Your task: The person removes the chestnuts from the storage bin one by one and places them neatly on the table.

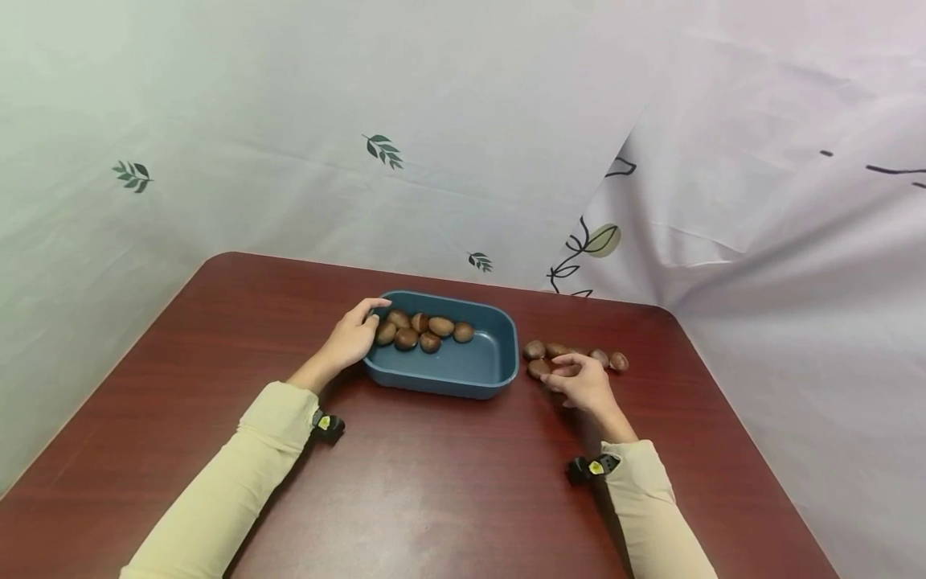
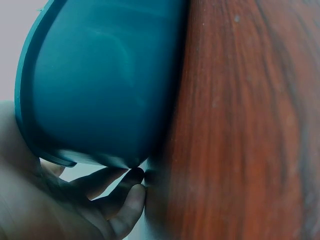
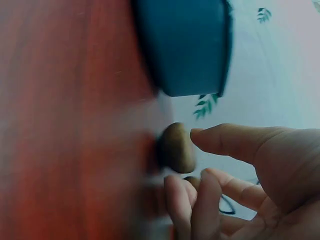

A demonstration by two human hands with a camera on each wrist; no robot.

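A blue rectangular plastic tub (image 1: 434,384) stands on the table with several brown chestnuts (image 1: 407,338) inside, mostly toward its left end. My left hand (image 1: 350,336) grips the tub's left end. In the left wrist view, its fingers (image 2: 131,202) lie against the outer wall, and the hand reaches over the rim. To the right of the tub lies a loose group of chestnuts (image 1: 534,350). Over these, my right hand (image 1: 584,386) is lowered with thumb and fingers apart. The right wrist view has one chestnut (image 3: 177,148) just beyond the thumb tip, seemingly not gripped; the hand hides part of the group.
The dark red wooden table (image 1: 434,498) has rounded far corners. A pale cloth with leaf prints (image 1: 289,121) hangs behind it and at both sides. Black straps with small devices sit on the left wrist (image 1: 329,426) and right wrist (image 1: 592,468).
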